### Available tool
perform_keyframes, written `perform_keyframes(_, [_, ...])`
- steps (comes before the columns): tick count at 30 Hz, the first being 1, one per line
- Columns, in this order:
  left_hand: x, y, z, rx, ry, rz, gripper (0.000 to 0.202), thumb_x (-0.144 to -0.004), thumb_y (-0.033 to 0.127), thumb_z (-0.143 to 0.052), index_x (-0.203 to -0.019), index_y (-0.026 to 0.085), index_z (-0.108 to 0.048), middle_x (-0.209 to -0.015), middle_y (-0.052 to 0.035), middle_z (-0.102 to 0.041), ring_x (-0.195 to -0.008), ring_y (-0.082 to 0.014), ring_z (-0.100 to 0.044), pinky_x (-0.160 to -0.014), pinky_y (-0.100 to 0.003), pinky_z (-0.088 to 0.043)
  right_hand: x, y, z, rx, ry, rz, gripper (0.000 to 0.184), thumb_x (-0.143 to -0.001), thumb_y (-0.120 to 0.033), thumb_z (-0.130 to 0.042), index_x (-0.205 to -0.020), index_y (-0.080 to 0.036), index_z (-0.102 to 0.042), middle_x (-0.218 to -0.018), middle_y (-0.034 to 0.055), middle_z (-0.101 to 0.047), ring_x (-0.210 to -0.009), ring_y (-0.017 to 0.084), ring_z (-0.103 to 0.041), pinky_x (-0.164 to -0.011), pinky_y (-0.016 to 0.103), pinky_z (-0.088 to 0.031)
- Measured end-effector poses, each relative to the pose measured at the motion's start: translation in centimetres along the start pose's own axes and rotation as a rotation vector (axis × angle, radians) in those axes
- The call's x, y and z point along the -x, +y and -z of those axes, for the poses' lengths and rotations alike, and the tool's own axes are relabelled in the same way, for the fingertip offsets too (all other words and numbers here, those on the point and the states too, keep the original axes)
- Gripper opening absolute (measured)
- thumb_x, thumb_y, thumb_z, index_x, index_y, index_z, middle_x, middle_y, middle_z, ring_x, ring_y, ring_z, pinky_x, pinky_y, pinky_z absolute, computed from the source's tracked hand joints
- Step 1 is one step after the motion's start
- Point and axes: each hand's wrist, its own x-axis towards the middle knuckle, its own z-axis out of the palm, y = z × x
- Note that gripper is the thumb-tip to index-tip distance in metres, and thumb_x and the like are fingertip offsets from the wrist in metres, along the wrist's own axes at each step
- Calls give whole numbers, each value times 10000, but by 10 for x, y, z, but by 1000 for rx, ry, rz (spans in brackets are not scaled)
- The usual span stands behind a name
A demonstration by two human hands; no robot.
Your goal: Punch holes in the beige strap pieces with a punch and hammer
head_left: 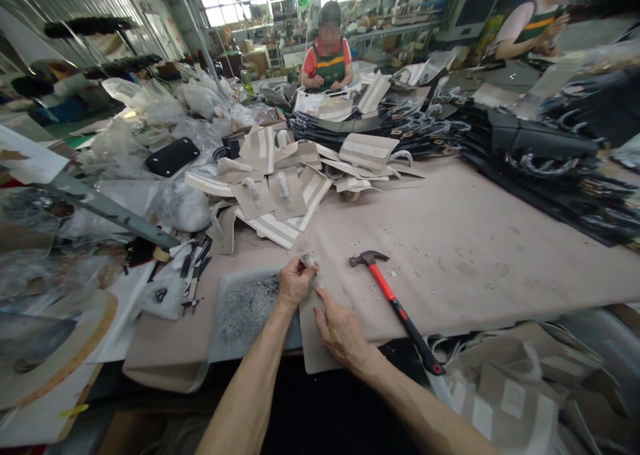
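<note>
My left hand (294,283) is closed in a pinch on a small whitish wrapped piece (308,260) at the upper part of a flat beige panel (318,348). The panel lies lengthwise before me, its rounded near end sticking out past the table edge. Just below the left fingertips, my right hand (343,325) rests over the panel with its index finger stretched forward and the thumb apart; its other fingers are partly hidden. A claw hammer (383,283) with a red and black handle lies to the right, its grip end overhanging the edge.
A speckled cutting board (243,305) lies left, near hand tools (196,271). Beige panels (285,195) are heaped ahead, and black bag pieces (545,145) are stacked right. More panels (520,381) fill a container below. A person (327,58) works across the table.
</note>
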Motion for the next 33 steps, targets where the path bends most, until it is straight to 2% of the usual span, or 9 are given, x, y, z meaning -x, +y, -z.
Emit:
perform_keyframes(6, [0,0,3,-16,-35,10,237,-705,306,-737,-888,166,-684,-823,-20,-750,-731,-145,-684,-708,-232,-532,0,9,25,-92,93,35,474,-960,-347,-431,-1373,-116,-459,-1036,135,-681,-884,230,-658,-794,363,-537])
perform_keyframes(11, [0,-4,2,-52,-59,-26,252,-721,310,-714,-934,180,-677,-837,-21,-755,-737,-156,-689,-700,-239,-536,5,64,59,137,308,-124,410,-952,-371,-453,-1278,-129,-506,-1000,129,-613,-929,253,-586,-849,395,-482])
perform_keyframes(15, [2,1,2,-204,-88,-108,162,-763,301,-677,-884,193,-680,-818,-18,-738,-735,-153,-674,-702,-230,-518,17,108,74,441,162,-293,369,-912,-366,-535,-1179,-112,-561,-1006,150,-590,-921,266,-562,-811,367,-443])
perform_keyframes(18, [3,7,2,-304,-116,-161,129,-782,286,-657,-870,195,-681,-796,-16,-716,-722,-149,-652,-700,-225,-494,24,122,77,482,6,-359,279,-899,-326,-549,-1095,-129,-579,-966,129,-588,-872,246,-561,-766,341,-422])
perform_keyframes(21, [2,12,3,-360,-164,-208,110,-782,262,-649,-860,193,-687,-770,-14,-695,-709,-148,-628,-687,-221,-469,22,120,79,283,-63,-484,170,-867,-253,-529,-1000,-151,-563,-896,91,-583,-780,204,-553,-690,309,-406])
perform_keyframes(25, [5,13,3,-338,-160,-221,109,-772,262,-650,-846,198,-699,-760,-15,-692,-705,-154,-616,-691,-224,-467,11,102,89,-453,-221,-749,76,-800,-249,-507,-846,-198,-475,-694,-10,-508,-571,135,-488,-546,255,-402])
perform_keyframes(27, [6,13,3,-319,-136,-215,114,-774,266,-645,-850,199,-699,-766,-16,-696,-714,-157,-623,-699,-227,-474,6,86,96,-714,-274,-817,85,-806,-290,-469,-834,-219,-431,-652,-41,-472,-476,113,-430,-470,244,-384])
perform_keyframes(30, [8,12,2,-338,-141,-241,109,-782,258,-636,-848,194,-695,-746,-10,-686,-696,-150,-612,-679,-223,-472,-2,58,110,-704,-169,-719,160,-861,-389,-428,-815,-239,-395,-606,-68,-426,-418,101,-367,-416,227,-317])
perform_keyframes(33, [8,9,2,-376,-156,-270,107,-785,243,-628,-855,192,-692,-705,6,-655,-647,-133,-578,-643,-212,-451,-12,34,122,-328,47,-372,285,-923,-485,-381,-774,-242,-387,-583,-51,-423,-479,121,-398,-480,244,-296])
